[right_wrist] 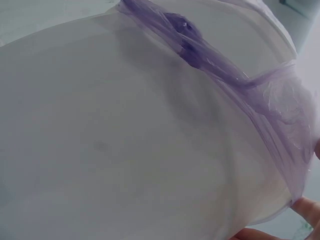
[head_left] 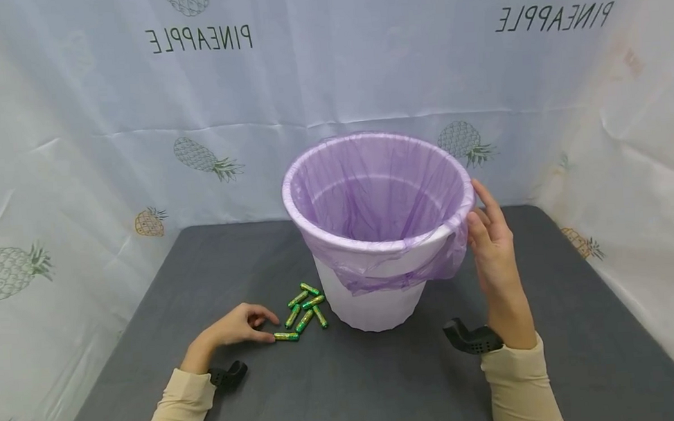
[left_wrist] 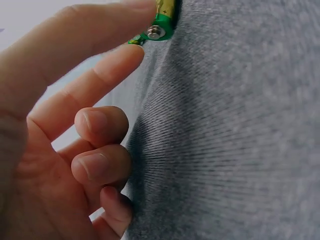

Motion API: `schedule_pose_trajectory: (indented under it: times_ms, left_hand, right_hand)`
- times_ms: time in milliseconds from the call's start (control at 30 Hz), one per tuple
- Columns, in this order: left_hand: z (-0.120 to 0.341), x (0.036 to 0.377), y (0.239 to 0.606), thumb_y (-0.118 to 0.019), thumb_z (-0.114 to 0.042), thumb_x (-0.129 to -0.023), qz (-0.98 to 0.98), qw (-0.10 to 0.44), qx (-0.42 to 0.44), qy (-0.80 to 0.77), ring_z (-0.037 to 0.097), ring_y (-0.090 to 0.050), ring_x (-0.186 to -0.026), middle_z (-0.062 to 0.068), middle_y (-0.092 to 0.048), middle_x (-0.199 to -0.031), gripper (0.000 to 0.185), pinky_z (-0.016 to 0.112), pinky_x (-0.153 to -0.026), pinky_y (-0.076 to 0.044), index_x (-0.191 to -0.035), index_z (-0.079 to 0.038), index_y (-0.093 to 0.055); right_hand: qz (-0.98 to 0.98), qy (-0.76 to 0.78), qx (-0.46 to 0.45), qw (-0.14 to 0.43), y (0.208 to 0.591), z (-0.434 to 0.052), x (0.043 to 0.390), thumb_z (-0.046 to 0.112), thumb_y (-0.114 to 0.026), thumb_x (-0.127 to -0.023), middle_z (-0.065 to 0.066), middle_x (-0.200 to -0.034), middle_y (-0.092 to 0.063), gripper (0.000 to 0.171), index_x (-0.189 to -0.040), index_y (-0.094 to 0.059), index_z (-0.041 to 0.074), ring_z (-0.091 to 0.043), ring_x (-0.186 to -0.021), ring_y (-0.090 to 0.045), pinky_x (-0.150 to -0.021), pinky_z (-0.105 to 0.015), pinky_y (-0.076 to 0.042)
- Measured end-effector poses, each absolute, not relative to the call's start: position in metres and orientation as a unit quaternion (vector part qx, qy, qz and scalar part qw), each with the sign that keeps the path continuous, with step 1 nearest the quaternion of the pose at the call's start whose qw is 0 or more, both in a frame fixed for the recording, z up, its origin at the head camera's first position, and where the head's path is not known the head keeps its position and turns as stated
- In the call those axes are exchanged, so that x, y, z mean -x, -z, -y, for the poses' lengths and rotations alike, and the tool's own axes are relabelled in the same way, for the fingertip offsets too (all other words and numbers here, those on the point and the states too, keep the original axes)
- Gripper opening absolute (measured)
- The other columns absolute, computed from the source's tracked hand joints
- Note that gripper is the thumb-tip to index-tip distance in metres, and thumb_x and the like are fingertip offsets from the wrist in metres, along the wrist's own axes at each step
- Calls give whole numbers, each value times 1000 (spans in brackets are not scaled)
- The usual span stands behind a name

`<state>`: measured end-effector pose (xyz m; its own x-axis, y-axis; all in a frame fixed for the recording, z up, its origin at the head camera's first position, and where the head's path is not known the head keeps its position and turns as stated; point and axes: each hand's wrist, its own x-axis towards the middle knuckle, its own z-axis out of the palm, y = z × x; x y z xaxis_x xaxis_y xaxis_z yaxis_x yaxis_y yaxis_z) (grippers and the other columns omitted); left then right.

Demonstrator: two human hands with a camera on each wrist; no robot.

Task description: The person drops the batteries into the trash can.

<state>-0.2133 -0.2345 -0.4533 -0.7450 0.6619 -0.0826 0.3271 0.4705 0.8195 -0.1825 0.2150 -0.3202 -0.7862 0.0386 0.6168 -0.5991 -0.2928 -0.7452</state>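
Note:
Green-and-gold batteries [head_left: 304,320] lie in a loose group on the dark tabletop, left of a white trash bin [head_left: 371,302]. My left hand [head_left: 236,326] is beside them, its thumb against the end of the nearest battery [head_left: 287,336]. In the left wrist view the index finger is extended apart from the thumb at that battery [left_wrist: 164,25], and the other fingers bend loosely. A purple trash bag [head_left: 370,189] lines the bin and folds over its rim. My right hand [head_left: 494,239] touches the right side of the rim, fingers spread against the bag's folded edge [right_wrist: 295,125].
The dark grey tabletop [head_left: 241,255] spreads around the bin. Behind it hangs a pale curtain [head_left: 351,55] with pineapple prints, and more of this cloth borders both sides. A black wrist mount [head_left: 472,339] sits on the right wrist, another [head_left: 228,375] on the left.

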Motion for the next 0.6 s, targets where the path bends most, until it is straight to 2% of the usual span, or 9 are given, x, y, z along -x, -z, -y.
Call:
schedule_pose_trajectory:
  times_ms: [133,600]
  left_hand:
    - [234,212,453,-76,-17,-82,-844,196,-289,-406,-4,-35,-62,11,-47,-71,28,19,-56,-33,-103,0,-70]
    - [226,212,456,-75,-17,-82,-858,192,-293,-377,-4,-37,-63,-1,-50,-74,17,17,-58,-34,-94,-4,-74]
  right_hand:
    - [559,-760,-257,209,319,-214,184,8,-47,-101,6,-111,-68,49,-148,-37,12,-3,-95,-61,-83,-16,-49]
    - [561,-765,-240,207,321,-215,184,8,-47,-100,6,-107,-68,50,-149,-36,12,-3,-90,-60,-79,-16,-49]
